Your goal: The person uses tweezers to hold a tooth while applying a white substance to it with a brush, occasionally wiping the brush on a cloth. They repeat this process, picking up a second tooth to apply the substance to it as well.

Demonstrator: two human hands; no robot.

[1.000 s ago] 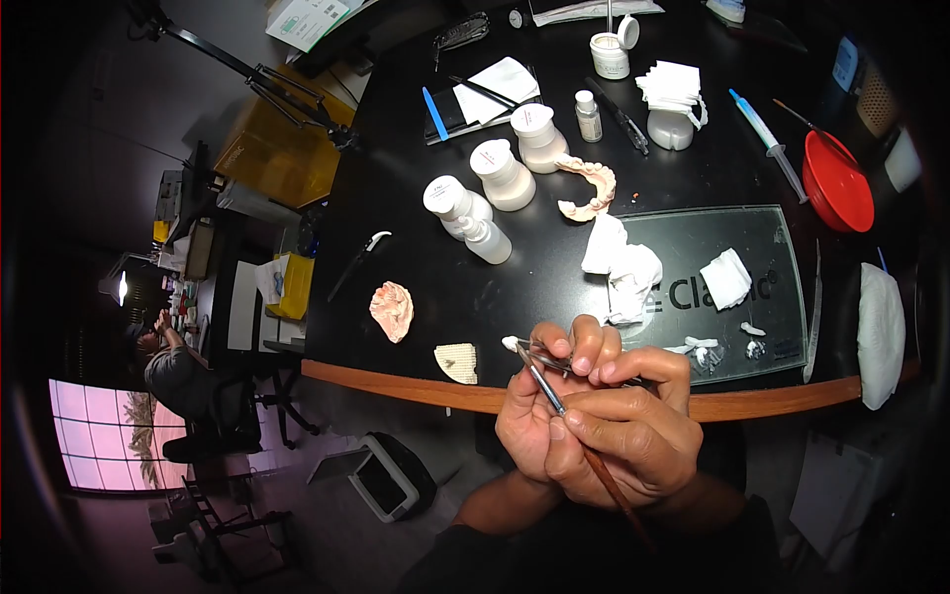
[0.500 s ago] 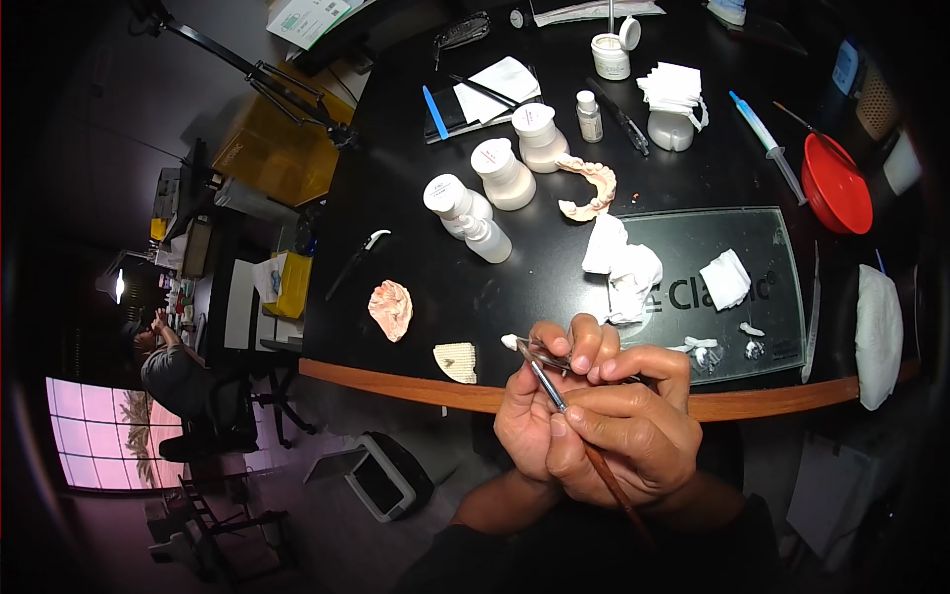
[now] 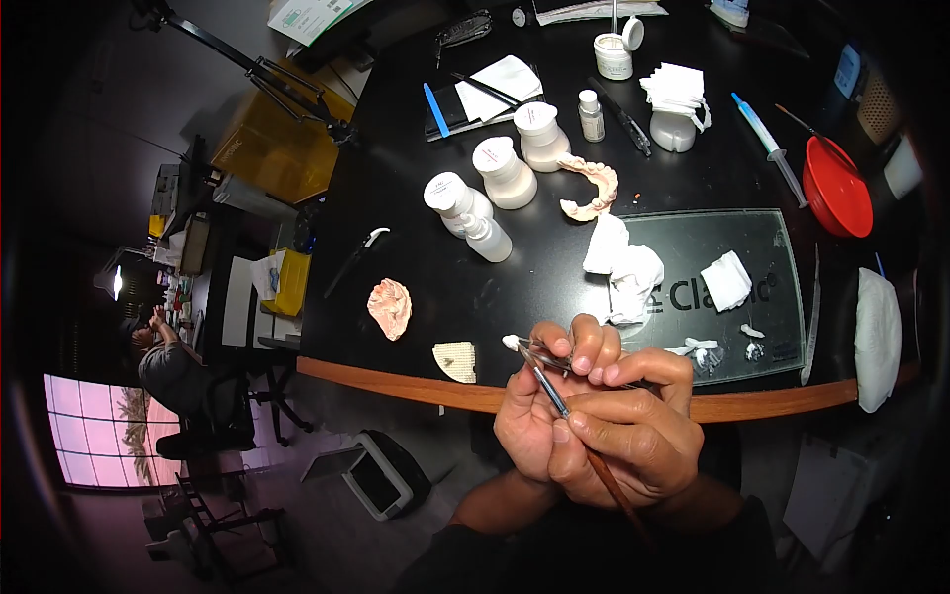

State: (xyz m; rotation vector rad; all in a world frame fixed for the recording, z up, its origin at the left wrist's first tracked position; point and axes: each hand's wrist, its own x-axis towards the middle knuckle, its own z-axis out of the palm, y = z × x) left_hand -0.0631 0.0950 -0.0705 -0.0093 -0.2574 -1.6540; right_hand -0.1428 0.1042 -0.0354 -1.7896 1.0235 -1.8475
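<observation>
My left hand (image 3: 527, 421) is closed round a thin metal holding tool (image 3: 550, 359), its fingers curled over the top. At the tool's tip sits a small white tooth-shaped piece (image 3: 512, 342). Pinched in my right hand (image 3: 638, 431) is a brush (image 3: 606, 477) with a reddish-brown handle and metal ferrule. The brush's dark tip lies against or very near the tool, just below the white piece. Both hands touch each other in front of the table's wooden edge (image 3: 772, 401). Fingers partly hide the middle of the tool.
A glass slab (image 3: 772, 337) bears crumpled white tissue (image 3: 633, 282). Beyond are lidded jars (image 3: 505, 173), a pink dental arch (image 3: 597, 188) and an open jar (image 3: 614, 59). A red bowl (image 3: 836, 188) stands right, a pink mould (image 3: 389, 308) left. Another person (image 3: 168, 366) sits far left.
The hands and both tools hold nearly the same pose. The whole view has shifted very slightly.
</observation>
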